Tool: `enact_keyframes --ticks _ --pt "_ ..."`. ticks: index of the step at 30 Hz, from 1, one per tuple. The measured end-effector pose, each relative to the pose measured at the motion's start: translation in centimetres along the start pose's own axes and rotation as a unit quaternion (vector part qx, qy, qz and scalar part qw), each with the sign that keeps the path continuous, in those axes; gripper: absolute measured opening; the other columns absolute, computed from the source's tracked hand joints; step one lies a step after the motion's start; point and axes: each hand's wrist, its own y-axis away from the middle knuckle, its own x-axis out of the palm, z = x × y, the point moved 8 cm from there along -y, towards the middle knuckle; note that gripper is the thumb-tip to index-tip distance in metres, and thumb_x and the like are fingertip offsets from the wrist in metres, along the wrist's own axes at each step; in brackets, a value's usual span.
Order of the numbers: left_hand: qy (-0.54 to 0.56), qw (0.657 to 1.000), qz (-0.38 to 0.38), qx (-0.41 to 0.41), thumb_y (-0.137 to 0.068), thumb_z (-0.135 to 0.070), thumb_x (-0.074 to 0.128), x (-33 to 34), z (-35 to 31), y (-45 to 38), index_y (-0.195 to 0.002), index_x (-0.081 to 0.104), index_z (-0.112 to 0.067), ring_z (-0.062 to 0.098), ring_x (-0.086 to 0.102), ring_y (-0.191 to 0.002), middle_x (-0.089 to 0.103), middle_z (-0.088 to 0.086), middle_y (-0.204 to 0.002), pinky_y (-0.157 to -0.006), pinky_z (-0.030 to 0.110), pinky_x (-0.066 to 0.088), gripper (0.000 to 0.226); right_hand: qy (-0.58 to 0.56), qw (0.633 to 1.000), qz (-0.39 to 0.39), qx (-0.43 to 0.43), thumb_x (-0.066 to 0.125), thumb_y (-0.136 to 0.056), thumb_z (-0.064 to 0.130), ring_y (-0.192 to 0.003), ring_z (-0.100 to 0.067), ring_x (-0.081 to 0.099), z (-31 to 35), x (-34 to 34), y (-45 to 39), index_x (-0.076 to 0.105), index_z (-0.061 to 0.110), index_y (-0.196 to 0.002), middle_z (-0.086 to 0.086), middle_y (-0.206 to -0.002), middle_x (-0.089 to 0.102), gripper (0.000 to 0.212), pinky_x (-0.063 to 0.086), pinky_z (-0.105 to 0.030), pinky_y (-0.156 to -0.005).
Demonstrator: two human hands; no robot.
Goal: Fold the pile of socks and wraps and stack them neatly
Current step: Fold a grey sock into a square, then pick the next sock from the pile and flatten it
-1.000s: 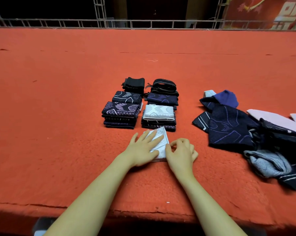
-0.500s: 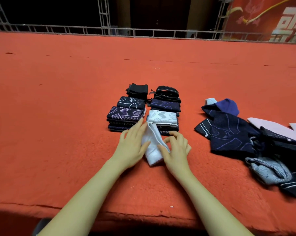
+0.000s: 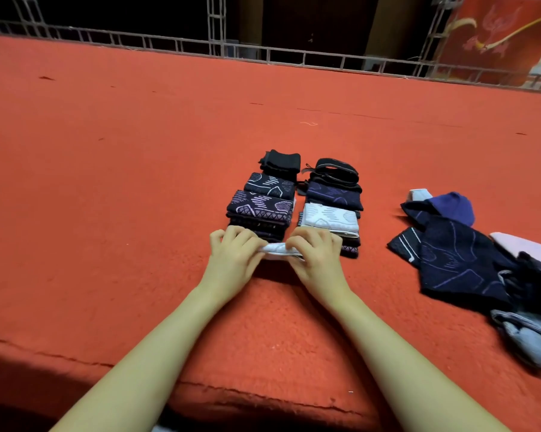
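The left hand and right hand are pinching a folded white sock with curled fingers, just in front of the stacks. Next it probably needs setting on a stack. A second ago it was lying flat under open fingers.

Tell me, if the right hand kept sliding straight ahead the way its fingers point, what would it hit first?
Most likely the near right stack, topped by a white folded sock. The right hand, gripping the folded white piece, already sits just in front of that stack; whether they touch is unclear.
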Motion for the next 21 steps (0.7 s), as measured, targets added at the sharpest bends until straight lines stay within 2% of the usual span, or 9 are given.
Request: enact_keyframes --ticks 3,5,8,10,13,15,17,19,21 --pt "-0.020 0.997 -0.072 0.002 -0.083 -0.025 0.056 -1.5 0.7 -0.1 -0.087 0.064 -0.019 0.017 0.048 -0.090 0.064 -0.006 -0.085 -0.074 0.030 0.016 0.010 -0.005 1.000 0.001 -0.004 0.058 -0.076 0.028 -0.092 -0.017 0.045 0.7 0.5 -1.1 0.050 0.026 -0.089 0.004 -0.098 0.061 0.015 0.016 -0.025 -0.077" --pt "-0.032 0.997 -0.073 0.001 -0.082 -0.023 0.058 -1.7 1.7 -0.1 -0.085 0.064 -0.019 0.018 0.049 -0.091 0.065 -0.005 -0.085 -0.074 0.032 0.020 0.008 -0.017 1.000 0.027 0.002 0.058 -0.077 0.032 -0.092 -0.016 0.045 0.8 1.6 -1.7 0.052 0.026 -0.091 0.004 -0.100 0.060 0.017 0.017 -0.025 -0.077" --pt "-0.046 0.998 0.035 0.010 -0.080 -0.024 0.052 0.2 3.4 1.0 -0.076 0.062 -0.016 0.021 0.057 -0.090 0.067 -0.001 -0.089 -0.073 0.034 0.026 0.014 -0.035 0.992 0.120 0.022 0.060 -0.079 0.038 -0.099 -0.019 0.050 0.7 4.4 -1.0 0.060 0.023 -0.107 0.005 -0.109 0.062 0.032 0.015 -0.025 -0.078" --pt "-0.026 0.992 0.127 -0.007 -0.077 -0.031 0.048 1.5 4.2 2.4 -0.075 0.059 -0.017 0.020 0.065 -0.086 0.067 -0.001 -0.091 -0.073 0.033 0.032 0.019 -0.020 0.982 0.188 0.030 0.051 -0.081 0.050 -0.113 -0.022 0.050 0.5 6.3 0.5 0.062 0.021 -0.120 0.005 -0.125 0.060 0.050 0.013 -0.024 -0.083" --pt "0.000 0.982 0.175 -0.074 -0.081 -0.048 0.042 2.0 4.5 3.7 -0.087 0.064 -0.018 0.017 0.066 -0.094 0.068 -0.004 -0.103 -0.081 0.032 0.044 0.038 -0.008 0.969 0.237 0.064 0.039 -0.086 0.058 -0.131 -0.015 0.037 0.2 7.4 2.0 0.054 0.029 -0.133 0.009 -0.144 0.045 0.057 0.008 -0.022 -0.087" --pt "0.006 0.974 0.197 -0.116 -0.086 -0.055 0.029 2.5 4.1 4.1 -0.116 0.064 -0.020 0.015 0.057 -0.117 0.061 -0.002 -0.127 -0.097 0.038 0.039 0.058 -0.015 0.961 0.261 0.090 0.047 -0.094 0.049 -0.135 -0.011 0.030 0.1 7.8 2.5 0.047 0.032 -0.138 0.013 -0.149 0.038 0.048 0.007 -0.022 -0.087" --pt "-0.006 0.954 0.253 -0.161 -0.093 -0.055 0.020 3.7 4.2 4.9 -0.142 0.042 -0.030 0.011 0.029 -0.140 0.035 -0.005 -0.152 -0.112 0.040 0.021 0.060 -0.017 0.953 0.282 0.106 0.049 -0.096 0.042 -0.137 -0.008 0.026 0.3 8.0 2.8 0.043 0.034 -0.141 0.015 -0.150 0.034 0.046 0.007 -0.022 -0.086" --pt "-0.024 0.935 0.301 -0.186 -0.101 -0.045 0.022 4.6 4.7 5.3 -0.148 0.025 -0.037 0.008 0.009 -0.146 0.015 -0.009 -0.158 -0.116 0.040 0.009 0.048 -0.026 0.950 0.285 0.121 0.048 -0.097 0.038 -0.137 -0.007 0.026 0.5 7.9 2.8 0.042 0.035 -0.141 0.015 -0.150 0.034 0.044 0.009 -0.023 -0.087" --pt "-0.036 0.930 0.313 -0.187 -0.103 -0.040 0.023 4.7 4.7 4.9 -0.149 0.020 -0.038 0.009 0.006 -0.146 0.011 -0.009 -0.159 -0.117 0.041 0.004 0.047 -0.031 0.948 0.288 0.129 0.046 -0.098 0.035 -0.137 -0.008 0.025 0.6 7.8 3.0 0.041 0.034 -0.141 0.014 -0.151 0.033 0.043 0.011 -0.026 -0.089"
